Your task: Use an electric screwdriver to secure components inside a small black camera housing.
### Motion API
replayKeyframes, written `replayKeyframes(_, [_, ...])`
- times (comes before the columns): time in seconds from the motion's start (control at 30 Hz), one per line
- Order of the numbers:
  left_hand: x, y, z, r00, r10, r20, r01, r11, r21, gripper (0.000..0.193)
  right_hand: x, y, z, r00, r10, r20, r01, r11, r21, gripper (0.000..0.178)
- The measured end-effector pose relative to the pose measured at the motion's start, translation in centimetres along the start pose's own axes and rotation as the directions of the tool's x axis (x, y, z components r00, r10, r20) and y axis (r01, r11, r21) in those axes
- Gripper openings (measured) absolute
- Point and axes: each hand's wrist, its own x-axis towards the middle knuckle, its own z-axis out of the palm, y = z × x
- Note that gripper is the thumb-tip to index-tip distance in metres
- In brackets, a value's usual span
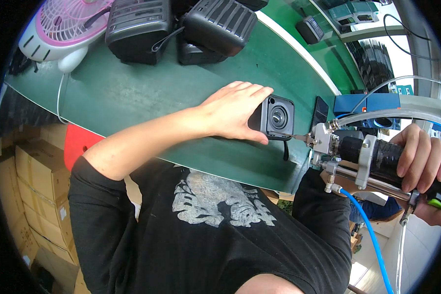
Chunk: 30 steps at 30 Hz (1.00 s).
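Observation:
My left hand (235, 111) grips a small black portable speaker (289, 105) on the green bench, thumb on the near side and fingers over the far side. The speaker's end face, with a round cone and a smaller round spot in one corner, points to the right. A short black strap (285, 151) hangs from its near edge. My right hand (419, 159) is wrapped round the black body of a power screwdriver (350, 148) with metal fittings and hoses. The screwdriver's thin tip reaches the near part of the speaker's end face; exact contact is too small to tell.
Several black ribbed speakers (139, 32) stand at the bench's far left, beside a pink and white fan (71, 24). A dark phone-like slab (320, 111) and a blue box (372, 104) lie to the right. A blue hose (362, 218) hangs below the screwdriver. Cardboard boxes (44, 196) are stacked at left.

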Motion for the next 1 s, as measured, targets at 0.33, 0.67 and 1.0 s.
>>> replayKeyframes(0.33, [0.2, 0.3, -0.4, 1.000, 0.005, 0.012, -0.005, 1.000, -0.029, 0.095, -2.1, 3.0, -1.1, 0.999, 0.022, 0.031, -0.018, 0.990, -0.143, 0.056])
replayKeyframes(0.67, [1.5, 2.1, -0.7, 0.970, -0.144, 0.195, 0.119, 0.983, 0.137, 0.100, -0.4, -1.0, -3.7, 0.990, -0.076, -0.121, 0.072, 0.997, -0.033, 0.061])
replayKeyframes(1.0, [8.3, 5.1, 1.6, 0.853, -0.247, 0.459, -0.089, 0.800, 0.594, 0.105, -1.4, 2.8, -7.4, 0.833, -0.175, -0.525, -0.125, 0.864, -0.487, 0.038])
